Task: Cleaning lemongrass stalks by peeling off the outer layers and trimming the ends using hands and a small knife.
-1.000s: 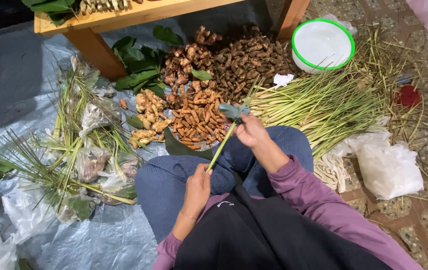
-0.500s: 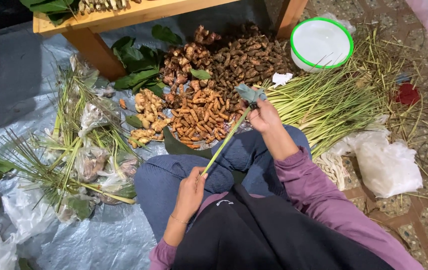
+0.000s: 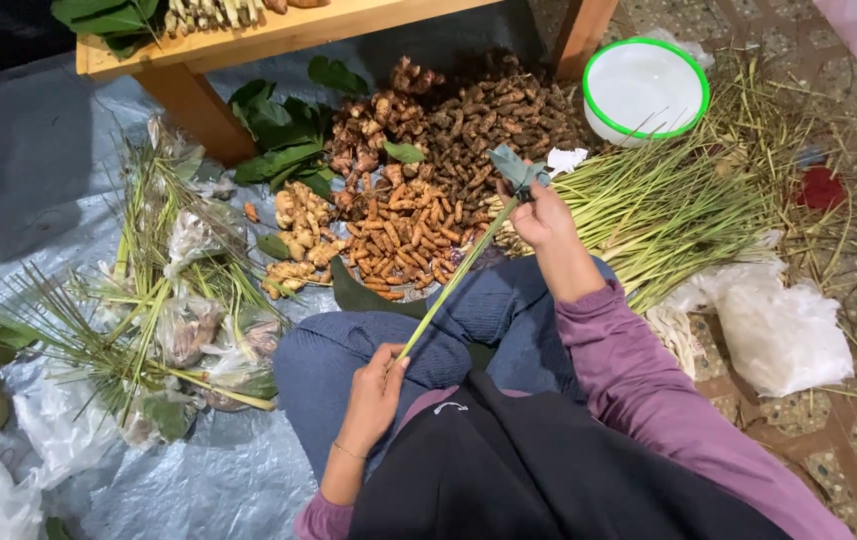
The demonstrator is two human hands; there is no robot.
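Note:
I sit on the ground with blue-trousered knees. My left hand [image 3: 376,386] pinches the lower end of a long green stalk [image 3: 456,280] near my lap. My right hand [image 3: 546,218] is raised out in front and grips the stalk's upper end, where a folded dark green leaf piece [image 3: 514,166] sticks up from my fingers. The stalk runs taut and diagonal between both hands, above my left knee. Beyond it lies a heap of orange and brown roots [image 3: 418,150].
A pile of green stalks [image 3: 668,210] lies to the right, near a white bowl with a green rim [image 3: 645,88] and white plastic bags [image 3: 783,330]. Bundles of leaves in clear bags [image 3: 188,320] sit left on a grey tarp [image 3: 28,180]. A wooden table [image 3: 248,45] stands ahead.
My right hand has moved up and away to the right, drawing the stalk longer between my hands. My left hand stayed near my lap.

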